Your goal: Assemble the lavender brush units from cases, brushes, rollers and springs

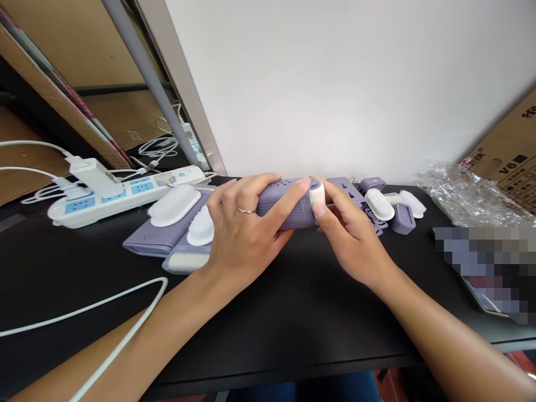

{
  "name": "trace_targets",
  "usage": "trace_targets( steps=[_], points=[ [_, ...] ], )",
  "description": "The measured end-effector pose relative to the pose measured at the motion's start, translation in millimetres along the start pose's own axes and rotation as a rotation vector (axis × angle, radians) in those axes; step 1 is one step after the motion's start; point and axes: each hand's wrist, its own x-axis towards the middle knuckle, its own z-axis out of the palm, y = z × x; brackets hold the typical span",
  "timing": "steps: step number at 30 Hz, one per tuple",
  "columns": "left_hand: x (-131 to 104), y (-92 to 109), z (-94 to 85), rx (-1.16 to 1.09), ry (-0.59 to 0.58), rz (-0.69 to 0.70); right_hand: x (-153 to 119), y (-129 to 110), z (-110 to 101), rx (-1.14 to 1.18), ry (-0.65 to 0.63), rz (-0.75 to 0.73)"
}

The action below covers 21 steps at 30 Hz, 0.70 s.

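Left hand [247, 218]: forearm rises diagonally from the worktop's [293, 312] near left corner, palm down, fingers wrapped over the purple case [278, 205], thumb extended along its top. Case is held near the worktop's far edge, about midway between its sides. Right hand [349, 237]: forearm angles in from the near right corner, thumb and fingers pinching the white ribbed piece [317, 194] at the case's right end.

"V6" is printed on the cardboard box [513, 162].
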Motion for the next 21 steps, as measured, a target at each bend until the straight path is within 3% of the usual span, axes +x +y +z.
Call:
trace_targets(
  steps=[2, 5, 7, 9, 11, 13, 17, 21],
  points=[
    [3.3, -3.8, -1.9, 0.007, -0.020, -0.061, -0.8, -3.2, -2.4, -0.005, 0.076, -0.067],
    [9.1, -12.7, -4.1, 0.018, -0.025, -0.190, 1.4, -6.9, -11.4, 0.048, 0.316, -0.148],
    [12.1, -17.3, -4.6, 0.025, -0.017, -0.253, 5.7, -6.3, -20.5, 0.107, 0.467, -0.165],
    [13.6, -18.8, -4.9, 0.027, -0.015, -0.274, 11.2, -1.5, -29.7, 0.135, 0.535, -0.149],
    [13.7, -16.9, -5.3, 0.026, -0.007, -0.268, 16.1, 7.9, -35.6, 0.081, 0.499, -0.088],
    [12.6, -13.4, -6.0, 0.029, -0.006, -0.249, 19.3, 20.9, -35.4, -0.048, 0.372, 0.001],
    [10.1, -9.2, -8.1, 0.011, -0.017, -0.183, 21.0, 49.7, -16.6, -0.372, 0.061, 0.258],
    [10.4, -8.6, -9.5, -0.009, -0.016, -0.120, 22.1, 66.9, 2.4, -0.513, -0.040, 0.304]
  ],
)
